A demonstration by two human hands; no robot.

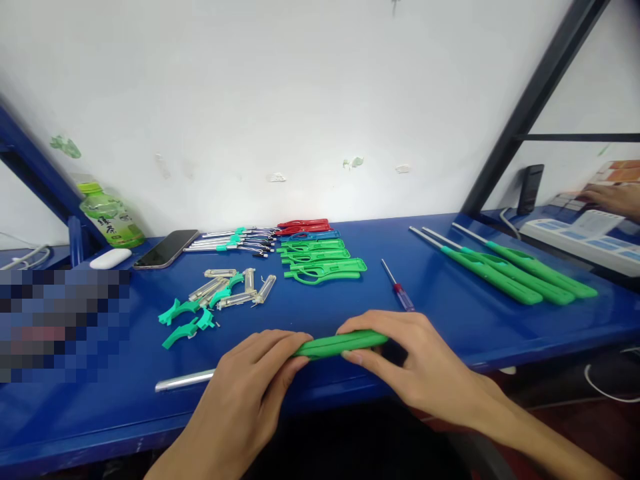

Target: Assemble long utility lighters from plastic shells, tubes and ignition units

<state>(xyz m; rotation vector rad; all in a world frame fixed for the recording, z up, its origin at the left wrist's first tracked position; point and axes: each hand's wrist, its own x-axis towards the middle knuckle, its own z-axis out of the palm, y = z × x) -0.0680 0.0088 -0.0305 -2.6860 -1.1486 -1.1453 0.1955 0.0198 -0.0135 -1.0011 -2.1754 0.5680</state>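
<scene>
Above the front of the blue table [480, 327], my left hand [255, 373] and right hand [405, 347] pinched the green handle [333, 345], seemingly light, stiff, slightly slick plastic, best gripped near both ends.

From where I'm standing, L hand [250, 380] & R hand [410, 350] are bare, w/ slim fingers, short nails. R forearm [525, 427] bare too, slender. Dark patch [350, 437] btwn arms, poss. clothes; too dim to tell.
</scene>
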